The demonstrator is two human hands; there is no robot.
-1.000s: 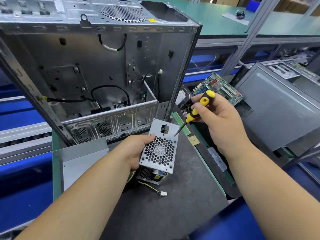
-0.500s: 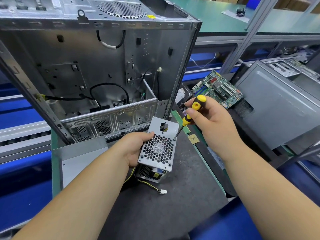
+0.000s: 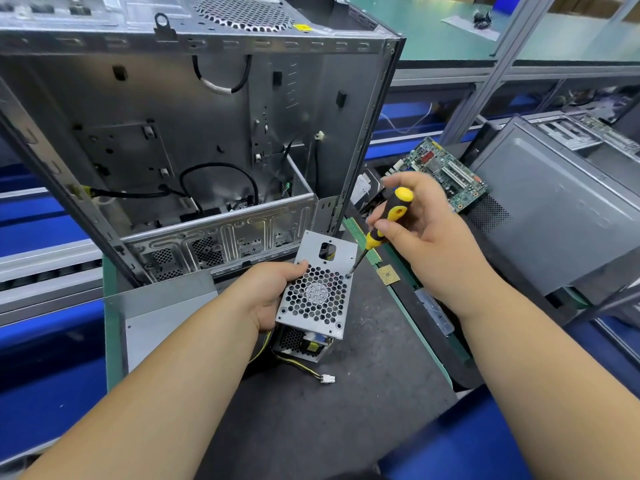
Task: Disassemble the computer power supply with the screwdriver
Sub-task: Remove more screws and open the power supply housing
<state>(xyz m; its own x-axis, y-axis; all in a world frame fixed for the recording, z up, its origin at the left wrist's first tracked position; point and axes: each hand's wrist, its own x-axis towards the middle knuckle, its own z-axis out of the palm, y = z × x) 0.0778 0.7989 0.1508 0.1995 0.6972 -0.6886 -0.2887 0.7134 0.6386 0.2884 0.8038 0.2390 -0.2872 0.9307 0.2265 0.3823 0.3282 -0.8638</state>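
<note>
The power supply [image 3: 317, 296] stands on end on the counter [image 3: 363, 410], left hand [image 3: 270, 296] gripping its side. Right hand [image 3: 415, 226] grips the screwdriver [image 3: 384, 220], tip at a corner screw. The box looks rigid, sharp-edged, fairly heavy; best held by its flat sides.

Screwdriver [image 3: 380, 223] tip lowered from above onto power supply [image 3: 317, 291] corner screw; right hand [image 3: 424, 230] dropped closer.
</note>
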